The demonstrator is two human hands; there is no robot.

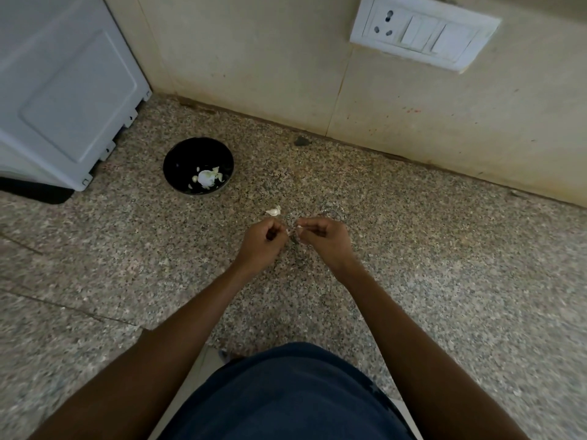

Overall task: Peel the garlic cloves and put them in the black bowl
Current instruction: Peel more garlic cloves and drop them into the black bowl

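A black bowl [178, 160] sits on the speckled counter at the upper left and holds pale garlic pieces [206, 178]. One garlic clove [273, 211] lies loose on the counter just beyond my hands. My left hand [263, 241] and my right hand [324, 238] are close together over the counter with fingers curled. Between their fingertips they pinch a small white garlic piece [293, 231], mostly hidden by the fingers.
A white appliance [60, 90] stands at the far left beside the bowl. A beige wall runs along the back with a white socket and switch plate [422, 31]. A small dark mark [301, 141] lies by the wall's base.
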